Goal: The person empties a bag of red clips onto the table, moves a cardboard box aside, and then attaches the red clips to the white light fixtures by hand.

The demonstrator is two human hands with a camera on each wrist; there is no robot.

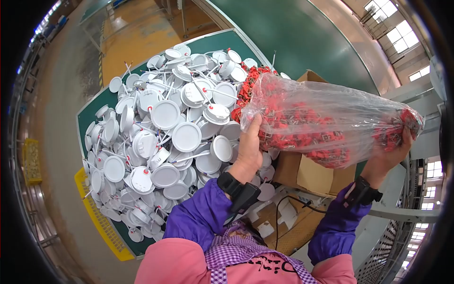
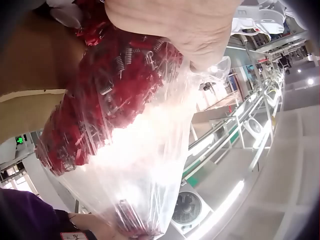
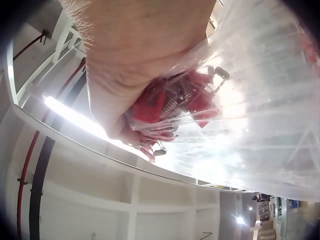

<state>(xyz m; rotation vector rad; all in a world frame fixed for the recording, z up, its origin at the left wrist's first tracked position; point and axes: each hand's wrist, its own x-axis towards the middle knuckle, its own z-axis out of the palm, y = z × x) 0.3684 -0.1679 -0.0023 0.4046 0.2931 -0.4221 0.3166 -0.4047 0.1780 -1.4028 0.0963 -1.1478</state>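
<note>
A clear plastic bag [image 1: 359, 111] full of small red parts with metal springs [image 1: 302, 125] stretches sideways over the table's right part. Near its left end my left hand [image 1: 249, 149] grips the film, thumb upward. My right hand [image 1: 392, 150] holds the far right end, where a clump of red parts [image 3: 155, 107] is bunched under the plastic. At the bag's left end, loose red parts [image 1: 248, 87] lie against a large heap of round white lamps [image 1: 165, 113] with short wires. Coil springs [image 2: 120, 65] show through the film in the left wrist view.
A cardboard box [image 1: 288, 173] with raised flaps stands below the bag. The lamps cover most of the green table [image 1: 215, 41]. A yellow plastic crate [image 1: 101, 220] sits at the table's left edge, and a black cable [image 1: 279, 208] loops near the box.
</note>
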